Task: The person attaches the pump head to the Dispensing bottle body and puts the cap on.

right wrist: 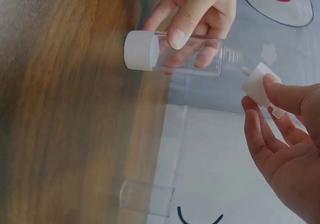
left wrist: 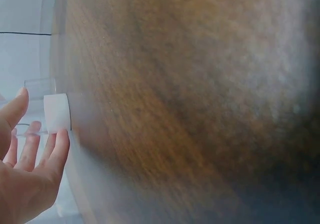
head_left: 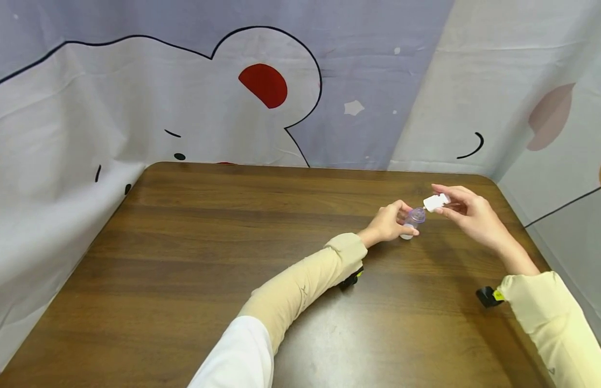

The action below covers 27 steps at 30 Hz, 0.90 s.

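My left hand (head_left: 389, 222) grips a clear bottle (head_left: 413, 222) with a threaded neck, thumb on one side and fingers on the other. The bottle stands upright on its white base (right wrist: 140, 50), which also shows in the left wrist view beside the left hand (left wrist: 35, 169). Between thumb and fingertips, my right hand (head_left: 470, 211) pinches a white pump top (head_left: 435, 202). In the right wrist view the pump top (right wrist: 259, 84) is tilted. Its short stem points at the bottle's neck (right wrist: 231, 60), very close to the mouth.
A clear, cup-like cover (right wrist: 146, 198) stands on the wooden table (head_left: 223, 237) away from the bottle. Behind the table hangs a printed curtain (head_left: 184, 97), with more of it along both sides. Black wrist cameras (head_left: 488, 296) sit at the sleeves.
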Available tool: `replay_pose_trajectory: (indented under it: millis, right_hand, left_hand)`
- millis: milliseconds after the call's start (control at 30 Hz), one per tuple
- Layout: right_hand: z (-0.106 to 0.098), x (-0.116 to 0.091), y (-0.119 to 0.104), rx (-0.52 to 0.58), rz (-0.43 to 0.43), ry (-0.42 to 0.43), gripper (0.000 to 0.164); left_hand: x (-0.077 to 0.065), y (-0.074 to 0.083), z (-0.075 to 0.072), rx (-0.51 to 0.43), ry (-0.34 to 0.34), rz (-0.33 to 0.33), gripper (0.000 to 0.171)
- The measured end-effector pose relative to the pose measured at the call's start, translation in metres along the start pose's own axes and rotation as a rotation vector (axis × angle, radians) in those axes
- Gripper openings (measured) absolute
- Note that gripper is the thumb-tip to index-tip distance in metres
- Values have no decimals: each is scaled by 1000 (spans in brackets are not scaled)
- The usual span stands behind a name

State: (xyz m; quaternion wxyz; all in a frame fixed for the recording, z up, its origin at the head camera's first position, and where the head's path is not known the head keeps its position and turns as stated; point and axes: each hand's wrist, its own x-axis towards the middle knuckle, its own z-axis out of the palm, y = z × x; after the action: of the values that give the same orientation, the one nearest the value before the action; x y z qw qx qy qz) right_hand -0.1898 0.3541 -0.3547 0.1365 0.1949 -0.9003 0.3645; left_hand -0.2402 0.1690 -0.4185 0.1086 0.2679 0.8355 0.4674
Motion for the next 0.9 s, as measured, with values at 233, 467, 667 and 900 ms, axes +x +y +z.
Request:
replay_pose_trajectory:
  millis: [233, 467, 667, 900]
  right_hand:
    - [2, 7, -7, 20, 31, 26, 39]
    - [-3, 9, -15, -71, 79, 12, 34]
    - [-2, 9, -14, -87, 45, -3, 36]
    - [3, 8, -13, -106, 22, -34, 37]
  left_hand:
    - [1, 0, 0, 18, -16, 13, 52]
    - [0, -1, 0, 20, -12, 10, 51]
    - [0, -2, 0, 13, -10, 10, 51]
    - [-1, -2, -1, 19, -12, 15, 50]
